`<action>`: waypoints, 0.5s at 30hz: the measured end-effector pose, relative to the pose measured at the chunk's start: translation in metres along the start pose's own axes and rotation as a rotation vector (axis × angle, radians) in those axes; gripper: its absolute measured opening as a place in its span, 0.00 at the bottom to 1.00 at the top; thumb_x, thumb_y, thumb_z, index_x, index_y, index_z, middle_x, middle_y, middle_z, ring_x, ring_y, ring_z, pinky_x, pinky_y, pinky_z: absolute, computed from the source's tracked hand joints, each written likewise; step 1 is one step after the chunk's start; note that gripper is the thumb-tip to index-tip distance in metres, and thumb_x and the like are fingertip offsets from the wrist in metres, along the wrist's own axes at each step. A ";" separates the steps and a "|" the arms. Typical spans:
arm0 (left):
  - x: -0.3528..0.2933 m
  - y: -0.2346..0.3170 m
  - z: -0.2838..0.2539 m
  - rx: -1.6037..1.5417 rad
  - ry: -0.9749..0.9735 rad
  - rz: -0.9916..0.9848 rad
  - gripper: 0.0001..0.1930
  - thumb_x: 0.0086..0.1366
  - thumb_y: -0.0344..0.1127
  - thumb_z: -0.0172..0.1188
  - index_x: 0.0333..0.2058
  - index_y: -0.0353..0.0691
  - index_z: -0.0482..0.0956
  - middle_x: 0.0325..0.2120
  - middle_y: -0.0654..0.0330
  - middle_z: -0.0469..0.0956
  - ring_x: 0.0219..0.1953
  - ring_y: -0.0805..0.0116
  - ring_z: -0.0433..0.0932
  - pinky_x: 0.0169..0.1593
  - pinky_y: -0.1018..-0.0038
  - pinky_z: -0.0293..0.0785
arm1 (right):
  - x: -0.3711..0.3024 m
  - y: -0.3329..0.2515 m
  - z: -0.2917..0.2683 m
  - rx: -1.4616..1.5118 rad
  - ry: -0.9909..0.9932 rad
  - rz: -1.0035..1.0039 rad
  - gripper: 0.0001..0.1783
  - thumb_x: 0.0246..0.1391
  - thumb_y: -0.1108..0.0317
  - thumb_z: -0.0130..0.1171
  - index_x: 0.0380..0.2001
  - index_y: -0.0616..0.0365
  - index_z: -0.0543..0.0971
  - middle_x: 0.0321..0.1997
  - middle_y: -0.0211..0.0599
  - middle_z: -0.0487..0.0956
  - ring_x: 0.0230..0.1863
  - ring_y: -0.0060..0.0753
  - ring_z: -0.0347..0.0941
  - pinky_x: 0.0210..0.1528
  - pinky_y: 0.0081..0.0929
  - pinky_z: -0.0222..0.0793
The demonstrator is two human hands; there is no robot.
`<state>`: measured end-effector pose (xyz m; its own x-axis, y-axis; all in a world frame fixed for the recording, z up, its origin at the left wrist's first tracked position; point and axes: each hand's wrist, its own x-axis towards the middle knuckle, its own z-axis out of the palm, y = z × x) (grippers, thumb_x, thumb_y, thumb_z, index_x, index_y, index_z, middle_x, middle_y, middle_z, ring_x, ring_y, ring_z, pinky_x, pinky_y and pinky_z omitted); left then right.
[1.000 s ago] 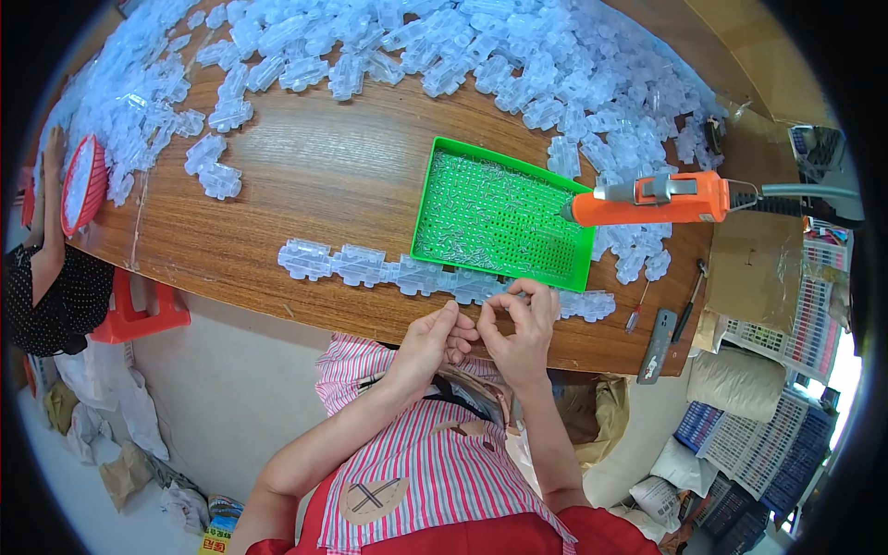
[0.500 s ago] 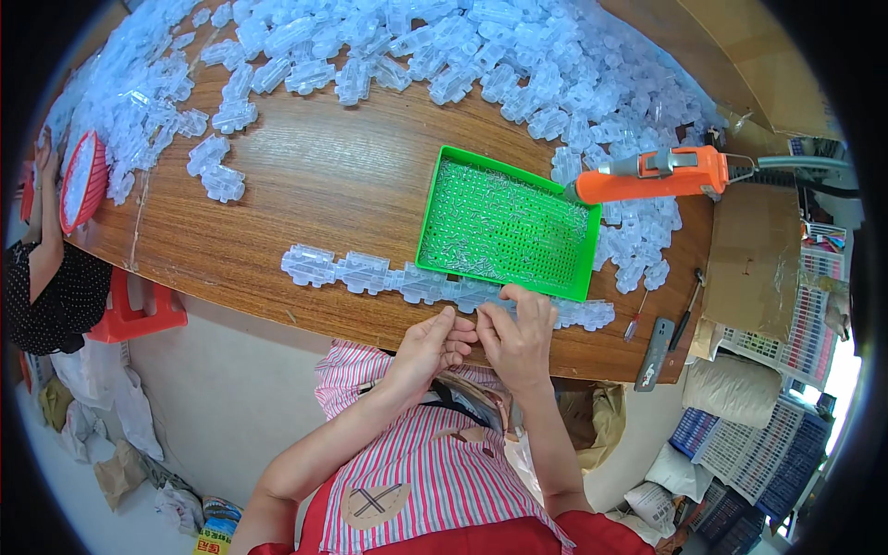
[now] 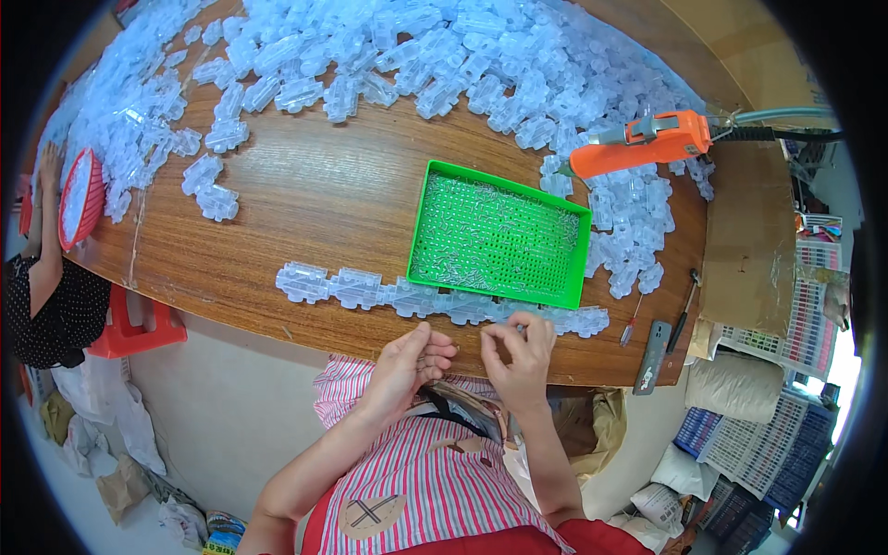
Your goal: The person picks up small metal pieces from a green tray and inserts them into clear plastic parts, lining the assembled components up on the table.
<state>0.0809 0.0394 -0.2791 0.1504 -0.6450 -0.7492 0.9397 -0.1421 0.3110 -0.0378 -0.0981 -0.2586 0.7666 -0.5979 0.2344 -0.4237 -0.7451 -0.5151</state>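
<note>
My left hand hovers at the table's near edge, palm turned inward and fingers curled together. Whatever lies in its fingers is too small to make out. To its right, my right hand has thumb and forefinger bent into a pinch, and anything between the tips is not visible. Just beyond both hands runs a row of clear plastic pieces, laid end to end. A green perforated tray stands right behind this row, overlapping part of it in view. Many small silvery screws or pins are scattered inside the tray.
An orange electric screwdriver hangs over the right side. Clear pieces heap along the back. A small screwdriver, a black-handled tool and a grey phone-like device lie at right. Another person's arm reaches beside a red basket.
My hands, close together before, have moved apart, the left one shifting leftward. The whole view has tilted slightly; the plastic row and tray look otherwise the same.
</note>
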 end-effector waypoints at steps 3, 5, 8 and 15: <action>-0.009 0.006 -0.012 0.001 0.074 0.055 0.18 0.74 0.47 0.45 0.39 0.36 0.76 0.32 0.58 0.80 0.30 0.76 0.77 0.34 0.81 0.75 | -0.015 0.001 0.008 -0.020 -0.069 -0.016 0.08 0.44 0.71 0.67 0.31 0.51 0.81 0.34 0.32 0.71 0.37 0.38 0.67 0.39 0.36 0.56; -0.017 0.011 -0.019 -0.010 0.086 0.069 0.18 0.74 0.46 0.45 0.39 0.35 0.76 0.32 0.58 0.80 0.30 0.76 0.77 0.34 0.81 0.75 | -0.024 -0.001 0.009 -0.018 -0.094 0.004 0.09 0.45 0.70 0.67 0.32 0.51 0.81 0.34 0.31 0.71 0.38 0.37 0.67 0.39 0.36 0.56; -0.025 0.018 -0.021 -0.035 0.111 0.091 0.18 0.74 0.45 0.46 0.39 0.34 0.75 0.32 0.57 0.80 0.29 0.76 0.77 0.34 0.81 0.76 | -0.030 -0.005 0.008 0.010 -0.107 0.032 0.09 0.45 0.70 0.67 0.33 0.51 0.81 0.34 0.30 0.72 0.38 0.35 0.68 0.40 0.36 0.56; -0.026 0.022 -0.021 -0.049 0.100 0.106 0.16 0.74 0.44 0.47 0.39 0.36 0.75 0.31 0.58 0.79 0.29 0.76 0.77 0.35 0.80 0.77 | -0.035 -0.006 0.018 -0.001 -0.181 -0.173 0.09 0.45 0.68 0.67 0.33 0.52 0.81 0.35 0.27 0.76 0.36 0.32 0.70 0.38 0.32 0.58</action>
<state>0.1039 0.0688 -0.2645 0.2772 -0.5759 -0.7691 0.9304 -0.0389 0.3645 -0.0534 -0.0679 -0.2787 0.9016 -0.3990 0.1672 -0.2792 -0.8319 -0.4797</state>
